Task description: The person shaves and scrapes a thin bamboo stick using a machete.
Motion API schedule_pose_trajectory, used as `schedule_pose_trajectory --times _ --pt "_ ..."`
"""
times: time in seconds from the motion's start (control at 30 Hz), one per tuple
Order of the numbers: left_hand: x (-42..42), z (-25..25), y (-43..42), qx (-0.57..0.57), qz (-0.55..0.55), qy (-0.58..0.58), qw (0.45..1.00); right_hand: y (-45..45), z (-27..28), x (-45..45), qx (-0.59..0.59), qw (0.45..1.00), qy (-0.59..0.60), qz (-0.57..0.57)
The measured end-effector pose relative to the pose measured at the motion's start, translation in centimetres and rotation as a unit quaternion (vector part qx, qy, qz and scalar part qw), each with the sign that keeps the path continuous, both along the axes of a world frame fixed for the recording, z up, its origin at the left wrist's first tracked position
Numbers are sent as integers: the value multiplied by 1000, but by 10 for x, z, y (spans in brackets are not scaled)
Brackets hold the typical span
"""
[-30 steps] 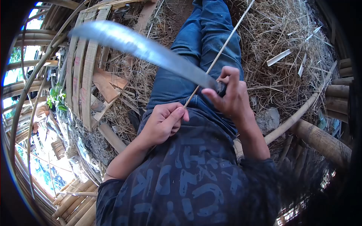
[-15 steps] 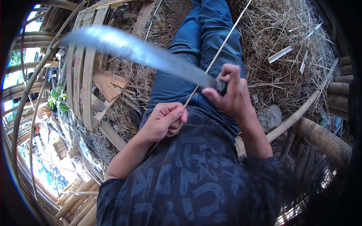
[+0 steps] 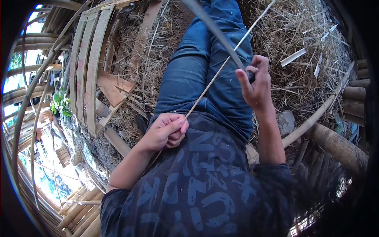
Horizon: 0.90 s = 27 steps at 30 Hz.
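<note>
Head view: a pale strip pinched in one hand, a long knife in the other

From here I see the left hand (image 3: 167, 132) curled at the waist, thumb pressing the thin strip (image 3: 209, 86) against the forefinger; the right hand (image 3: 256, 87) has its fingers bent round the dark handle of the knife (image 3: 216, 31), thumb raised; the strip is smooth and nearly straight, slanting up over the jeans (image 3: 183, 75), and the narrow-looking blade crosses it just beyond the right hand, though I can't tell whether they touch; the far ends of blade and strip are cut off above, and the fingers hide most of the handle
</note>
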State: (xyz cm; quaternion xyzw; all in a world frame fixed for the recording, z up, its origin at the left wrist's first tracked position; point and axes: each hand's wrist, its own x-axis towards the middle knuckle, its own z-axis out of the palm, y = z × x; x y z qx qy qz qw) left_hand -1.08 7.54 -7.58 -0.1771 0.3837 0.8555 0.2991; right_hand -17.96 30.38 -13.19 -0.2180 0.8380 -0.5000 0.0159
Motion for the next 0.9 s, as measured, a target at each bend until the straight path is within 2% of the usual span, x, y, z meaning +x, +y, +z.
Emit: schedule_pose_trajectory --times 0.03,0.17,0.2,0.23,0.27,0.33,0.5,0.57,0.7,0.8,0.9 --pt "-1 -3 0 14 10 -18 1000 1 -1 -1 -10 999 -50 -20" --pt "-15 -10 2 -2 27 -28 999 -9 1 11 -63 996 -55 10" --pt "-22 -10 2 -7 24 -29 999 -11 5 16 -72 990 -121 28" --pt "-29 -9 5 -8 26 -28 999 -19 8 22 -73 990 -119 29" --pt "-37 -6 9 -42 -5 -42 998 -30 10 28 -136 982 -129 37" --pt "-50 -5 13 -75 -70 -51 993 -40 13 35 -173 973 -145 42" --pt "-59 -5 3 -149 -110 6 983 -52 22 41 -247 960 -129 -24" --pt "-55 -5 -6 -199 -161 51 965 -46 23 37 -213 949 -230 -10" --pt "-40 -1 -17 -250 -168 33 953 -46 13 33 -232 949 -206 -51" --pt "-23 1 -31 -317 -132 74 936 -44 13 31 -265 935 -225 -63" --pt "-13 14 -50 -363 -171 97 911 -40 13 27 -268 936 -214 -79"
